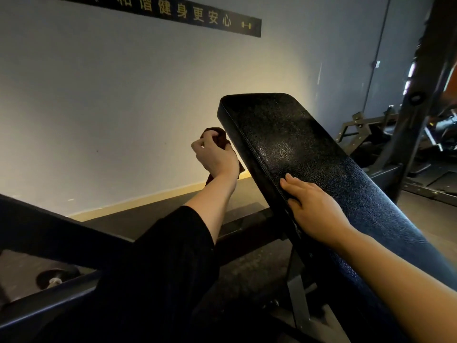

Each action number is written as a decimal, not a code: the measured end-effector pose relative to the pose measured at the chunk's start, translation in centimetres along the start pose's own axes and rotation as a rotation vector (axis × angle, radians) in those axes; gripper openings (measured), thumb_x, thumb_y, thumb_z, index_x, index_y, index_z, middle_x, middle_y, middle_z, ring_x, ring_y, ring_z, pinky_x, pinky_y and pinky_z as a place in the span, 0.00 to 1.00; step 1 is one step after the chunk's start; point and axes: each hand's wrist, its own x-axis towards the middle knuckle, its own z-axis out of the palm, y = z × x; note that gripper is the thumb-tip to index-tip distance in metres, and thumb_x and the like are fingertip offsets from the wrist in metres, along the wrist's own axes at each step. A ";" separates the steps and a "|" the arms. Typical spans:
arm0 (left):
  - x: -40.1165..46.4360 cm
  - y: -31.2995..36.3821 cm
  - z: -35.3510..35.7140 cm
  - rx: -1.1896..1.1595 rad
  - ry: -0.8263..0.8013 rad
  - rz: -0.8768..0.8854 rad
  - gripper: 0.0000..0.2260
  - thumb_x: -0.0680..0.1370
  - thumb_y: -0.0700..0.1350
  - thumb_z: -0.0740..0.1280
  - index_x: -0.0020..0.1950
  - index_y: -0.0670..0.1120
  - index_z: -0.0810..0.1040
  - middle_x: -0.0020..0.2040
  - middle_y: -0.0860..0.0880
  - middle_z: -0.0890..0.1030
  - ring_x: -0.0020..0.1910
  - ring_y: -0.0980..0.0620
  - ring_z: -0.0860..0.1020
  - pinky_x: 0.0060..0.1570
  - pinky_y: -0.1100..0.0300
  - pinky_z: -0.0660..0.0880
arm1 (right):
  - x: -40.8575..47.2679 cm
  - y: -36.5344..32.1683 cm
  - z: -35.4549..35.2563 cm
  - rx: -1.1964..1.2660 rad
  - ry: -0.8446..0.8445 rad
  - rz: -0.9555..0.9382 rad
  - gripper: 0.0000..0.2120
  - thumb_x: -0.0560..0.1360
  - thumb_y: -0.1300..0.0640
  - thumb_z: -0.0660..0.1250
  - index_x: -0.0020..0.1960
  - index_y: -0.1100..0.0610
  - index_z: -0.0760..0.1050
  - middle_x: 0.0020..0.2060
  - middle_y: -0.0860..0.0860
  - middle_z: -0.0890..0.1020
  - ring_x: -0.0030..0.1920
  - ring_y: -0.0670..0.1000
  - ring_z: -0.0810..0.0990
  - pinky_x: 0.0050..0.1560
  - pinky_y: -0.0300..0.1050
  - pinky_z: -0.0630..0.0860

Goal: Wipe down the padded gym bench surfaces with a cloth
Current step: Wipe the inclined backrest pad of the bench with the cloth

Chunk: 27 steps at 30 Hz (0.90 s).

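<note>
Cloth (220, 139): bunched in left hand (215, 157), fingers curled round it, against left side edge of inclined pad surface (284, 134). Pad long axis runs near-right to far-left. Right hand (314, 209): fingers straight, together, flat on pad; farther from cloth.

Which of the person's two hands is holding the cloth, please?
The left hand grips the dark cloth beside the bench pad's edge; the right hand lies flat on the pad, holding nothing.

black pebbled bench pad (291, 144); dark brown cloth (220, 138).
</note>
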 end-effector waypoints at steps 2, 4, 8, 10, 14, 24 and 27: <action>-0.3 0.3 1.0 -0.043 -0.111 0.021 0.15 0.80 0.43 0.63 0.67 0.45 0.72 0.66 0.45 0.69 0.63 0.47 0.72 0.66 0.54 0.68 | 0.0 0.1 -0.1 0.005 -0.007 -0.008 0.24 0.80 0.58 0.58 0.75 0.49 0.61 0.75 0.43 0.60 0.74 0.46 0.58 0.72 0.40 0.55; -1.9 -0.2 1.6 -0.065 -0.168 0.068 0.17 0.83 0.44 0.56 0.71 0.43 0.69 0.68 0.44 0.71 0.66 0.48 0.70 0.69 0.53 0.65 | 0.1 0.2 -0.2 0.009 -0.014 -0.012 0.24 0.80 0.58 0.58 0.75 0.49 0.61 0.75 0.43 0.60 0.74 0.46 0.58 0.72 0.39 0.55; -5.1 -2.5 0.7 -0.098 -0.185 0.270 0.18 0.77 0.37 0.65 0.67 0.44 0.74 0.63 0.46 0.76 0.63 0.52 0.73 0.67 0.60 0.66 | 0.1 0.1 -0.1 -0.013 -0.002 -0.023 0.24 0.80 0.58 0.58 0.75 0.49 0.61 0.75 0.43 0.59 0.74 0.46 0.58 0.71 0.39 0.55; -4.5 -2.3 0.5 -0.092 -0.182 0.295 0.19 0.75 0.36 0.68 0.66 0.44 0.76 0.60 0.46 0.77 0.60 0.52 0.74 0.64 0.64 0.66 | 0.1 0.1 -0.1 -0.021 -0.001 -0.027 0.24 0.80 0.58 0.58 0.75 0.49 0.61 0.75 0.43 0.59 0.74 0.46 0.58 0.71 0.40 0.56; -1.0 -0.9 1.7 -0.061 -0.119 0.141 0.17 0.75 0.37 0.68 0.64 0.46 0.77 0.60 0.46 0.78 0.60 0.49 0.75 0.64 0.60 0.68 | 0.1 0.3 -0.2 0.007 -0.005 -0.028 0.24 0.80 0.57 0.58 0.75 0.48 0.61 0.75 0.42 0.59 0.74 0.46 0.58 0.72 0.40 0.56; -5.1 -3.0 -0.1 -0.055 -0.212 0.298 0.14 0.77 0.39 0.65 0.63 0.45 0.78 0.58 0.48 0.79 0.57 0.54 0.75 0.62 0.62 0.68 | 0.0 0.2 0.0 0.003 0.001 -0.025 0.24 0.80 0.58 0.58 0.75 0.48 0.61 0.75 0.42 0.59 0.74 0.47 0.58 0.73 0.45 0.58; -1.8 -1.9 0.9 -0.057 -0.130 0.153 0.14 0.75 0.38 0.67 0.60 0.48 0.78 0.56 0.48 0.80 0.56 0.49 0.77 0.62 0.55 0.71 | 0.0 0.2 -0.1 0.015 -0.005 -0.025 0.24 0.80 0.57 0.57 0.75 0.47 0.61 0.75 0.42 0.59 0.74 0.46 0.58 0.73 0.44 0.57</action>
